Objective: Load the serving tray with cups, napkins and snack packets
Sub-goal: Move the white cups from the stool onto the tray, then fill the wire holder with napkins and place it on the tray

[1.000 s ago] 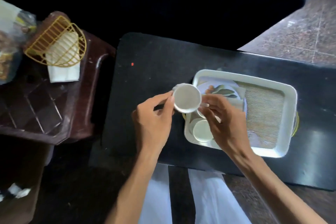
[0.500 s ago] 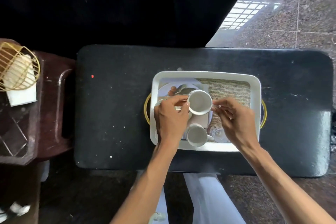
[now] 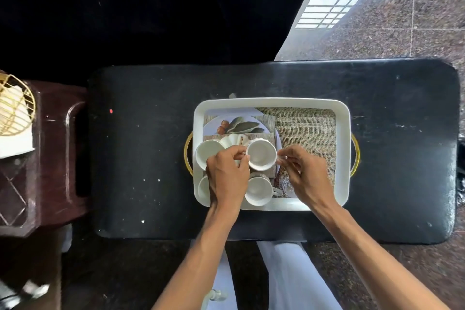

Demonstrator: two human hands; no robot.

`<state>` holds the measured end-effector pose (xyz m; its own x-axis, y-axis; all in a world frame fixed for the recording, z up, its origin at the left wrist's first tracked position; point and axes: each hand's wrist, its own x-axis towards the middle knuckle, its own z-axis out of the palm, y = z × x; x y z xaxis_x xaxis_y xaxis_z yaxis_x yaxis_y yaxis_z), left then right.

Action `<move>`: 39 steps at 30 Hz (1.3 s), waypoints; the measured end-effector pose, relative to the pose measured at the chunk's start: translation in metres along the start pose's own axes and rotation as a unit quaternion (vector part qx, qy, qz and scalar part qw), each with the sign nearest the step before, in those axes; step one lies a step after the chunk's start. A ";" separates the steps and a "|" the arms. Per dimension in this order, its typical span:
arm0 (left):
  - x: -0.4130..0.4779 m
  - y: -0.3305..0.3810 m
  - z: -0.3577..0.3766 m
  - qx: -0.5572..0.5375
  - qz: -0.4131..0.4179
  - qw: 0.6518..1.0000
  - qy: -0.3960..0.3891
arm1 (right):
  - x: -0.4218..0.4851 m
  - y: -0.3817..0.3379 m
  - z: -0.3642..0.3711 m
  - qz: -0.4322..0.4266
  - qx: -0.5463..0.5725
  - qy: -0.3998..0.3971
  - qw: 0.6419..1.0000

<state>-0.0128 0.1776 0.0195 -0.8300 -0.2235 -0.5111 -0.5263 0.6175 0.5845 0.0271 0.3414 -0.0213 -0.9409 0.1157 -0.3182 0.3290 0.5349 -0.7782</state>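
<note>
A white serving tray (image 3: 343, 133) with gold handles lies on the black table (image 3: 151, 158). Inside its left half stand several white cups. Both hands hold one cup (image 3: 261, 154) low over the tray's left middle: my left hand (image 3: 227, 173) pinches its left rim, my right hand (image 3: 302, 173) pinches its handle side. Another cup (image 3: 207, 152) stands at the far left, one (image 3: 259, 191) sits just in front of the held cup, and a fourth (image 3: 203, 187) is partly hidden under my left hand. A scalloped white dish (image 3: 232, 140) lies behind the cups.
A burlap-print mat (image 3: 309, 128) covers the tray's right half. A gold wire holder with white napkins (image 3: 13, 111) rests on a dark brown stool (image 3: 50, 158) at the left. A dark sofa (image 3: 151, 7) stands behind the table. Tiled floor lies at the right.
The cup held in both hands has come from the tray's left edge to over its left middle and lower. The view has shifted right, so the stool has slid toward the left edge.
</note>
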 end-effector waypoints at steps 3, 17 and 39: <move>-0.001 -0.002 0.001 0.008 0.005 1.000 0.015 | 0.001 0.002 0.002 -0.002 -0.003 -0.012 1.000; -0.001 -0.001 -0.006 0.019 -0.018 1.000 0.004 | 0.003 -0.007 -0.002 0.041 -0.047 -0.062 0.996; 0.060 -0.144 -0.260 0.196 0.064 0.949 0.238 | 0.022 -0.221 0.182 -0.208 -0.344 -0.147 0.904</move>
<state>-0.0345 -0.1213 0.0688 -0.9209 -0.3858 -0.0552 -0.3841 0.8745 0.2960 -0.0515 0.0737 0.0456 -0.8763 -0.3881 -0.2852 -0.2707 0.8867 -0.3748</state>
